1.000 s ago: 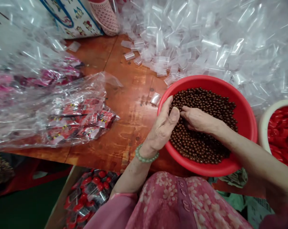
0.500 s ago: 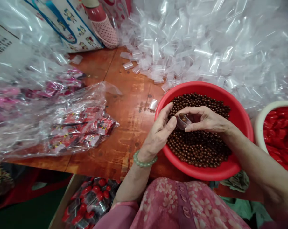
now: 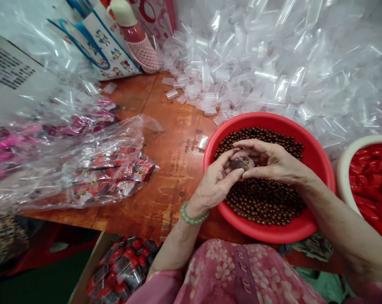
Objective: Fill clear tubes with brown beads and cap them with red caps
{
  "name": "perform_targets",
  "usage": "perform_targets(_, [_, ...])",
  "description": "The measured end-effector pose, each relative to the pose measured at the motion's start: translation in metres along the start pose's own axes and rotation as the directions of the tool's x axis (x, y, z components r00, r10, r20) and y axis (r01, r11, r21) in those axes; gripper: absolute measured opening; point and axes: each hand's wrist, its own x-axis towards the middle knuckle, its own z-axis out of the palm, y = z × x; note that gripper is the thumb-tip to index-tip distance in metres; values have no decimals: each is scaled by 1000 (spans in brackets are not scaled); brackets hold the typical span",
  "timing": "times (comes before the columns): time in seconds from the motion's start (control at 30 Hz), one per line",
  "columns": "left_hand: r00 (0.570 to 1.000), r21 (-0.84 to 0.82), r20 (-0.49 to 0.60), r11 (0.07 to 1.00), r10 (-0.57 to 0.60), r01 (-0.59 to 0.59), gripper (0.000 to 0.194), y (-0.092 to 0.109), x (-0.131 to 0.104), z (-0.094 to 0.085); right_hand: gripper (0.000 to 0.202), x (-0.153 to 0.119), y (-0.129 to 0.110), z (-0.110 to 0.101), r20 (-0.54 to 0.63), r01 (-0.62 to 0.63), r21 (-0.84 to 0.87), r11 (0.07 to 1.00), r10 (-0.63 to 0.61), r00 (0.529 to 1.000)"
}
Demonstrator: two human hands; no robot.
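Observation:
A small clear plastic container (image 3: 240,162) is tilted between my two hands, with a few brown balls showing inside. My left hand (image 3: 216,181) pinches its left side between thumb and fingers. From the right, my right hand (image 3: 274,164) curls around it, thumb below and fingers above. Under both hands lies a bed of shiny brown balls (image 3: 266,207) in a red plastic basin (image 3: 320,169). My fingers partly cover the container, so its opening is hard to make out.
Behind the basin spreads a large heap of clear plastic containers (image 3: 257,63). At right stands a white tub (image 3: 344,177) of red caps (image 3: 372,185). Red packets (image 3: 115,169) lie in a clear bag at left. Below sits a box with red-capped containers (image 3: 124,261). A bottle (image 3: 142,46) stands behind.
My left hand has moved right and now grips the container, which has turned in my fingers. My right hand has stayed close to the same spot above the basin.

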Motion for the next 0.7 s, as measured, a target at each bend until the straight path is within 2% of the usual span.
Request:
perform_targets(0.2, [994,-71,-36,992,-105,102,54,1,-2,1,40,-1,0,1,-147,99,-213,972,-132,980])
perform_targets(0.33, [994,-89,-56,992,-99,94,48,3,-1,2,39,-2,-2,1,-163,96,-243,965,-138,977])
perform_targets(0.53, [994,-141,-45,986,-100,93,46,6,0,4,37,-2,2,1,-191,70,-186,980,-105,976])
perform_targets(0.63, [994,-148,-37,985,-100,93,48,6,0,5,39,-5,-2,3,-200,63,-265,962,-119,973])
perform_targets(0.7, [995,-155,-33,984,-99,93,50,5,1,4,41,-11,-9,1,-165,77,-310,947,-134,977])
